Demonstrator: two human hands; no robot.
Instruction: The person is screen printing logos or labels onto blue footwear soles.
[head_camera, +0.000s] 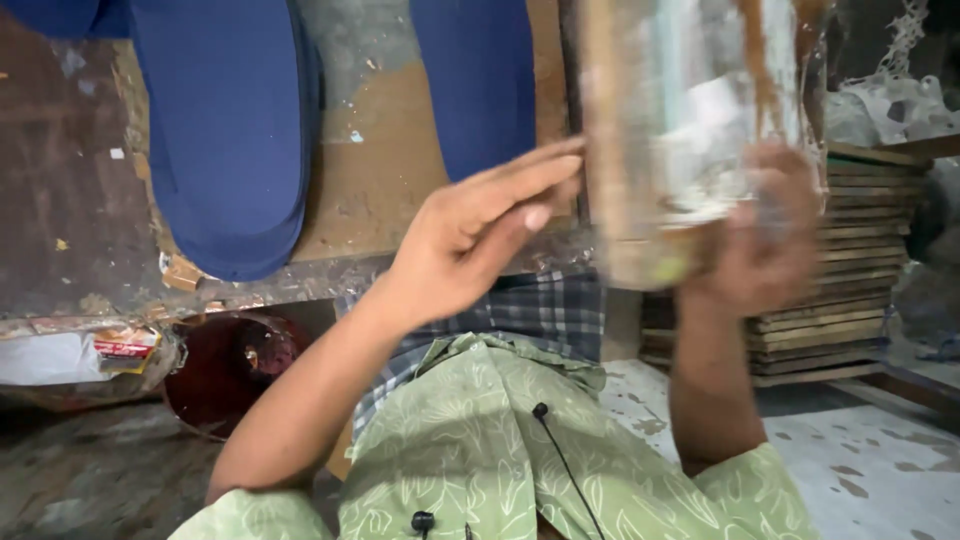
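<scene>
Left hand (470, 235) open, fingers straight, touching smeared, blurred wooden-framed clear panel (690, 120); right hand (760, 240) gripping its lower edge.

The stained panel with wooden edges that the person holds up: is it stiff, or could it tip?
The panel is probably stiff: its wooden edge looks straight though the right hand holds only its bottom. It may tip easily, as the left hand steadies its side with flat fingers. Its smeared face might be slippery.
</scene>
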